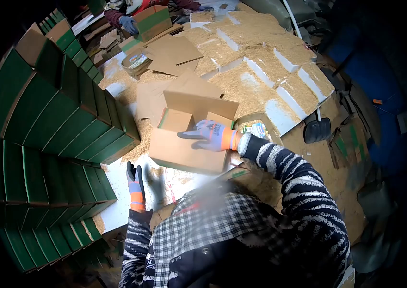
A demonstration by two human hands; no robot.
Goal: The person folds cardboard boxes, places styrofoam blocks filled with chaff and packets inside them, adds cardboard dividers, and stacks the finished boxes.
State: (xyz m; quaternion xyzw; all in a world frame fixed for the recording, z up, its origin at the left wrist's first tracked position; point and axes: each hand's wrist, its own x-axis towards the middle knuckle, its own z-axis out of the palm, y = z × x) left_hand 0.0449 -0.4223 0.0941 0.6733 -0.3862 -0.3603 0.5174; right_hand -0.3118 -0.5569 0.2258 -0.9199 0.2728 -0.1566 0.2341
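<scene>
In front of me stands a brown cardboard box, its far flap raised. My right hand, in a grey and orange work glove, lies across the top of the box with its fingers stretched to the left; nothing shows in its grasp. What lies under the palm is hidden. To the lower left of the box, my left hand is gloved too. Its fingers point up, apart from the thumb, and it touches neither the box nor the green stack beside it.
Tall stacks of green boxes line the left side. Flat cardboard sheets lie beyond the box. A tub of colourful packets stands right of it. Sawdust-like grains cover white blocks behind. A co-worker's gloved hand holds another box.
</scene>
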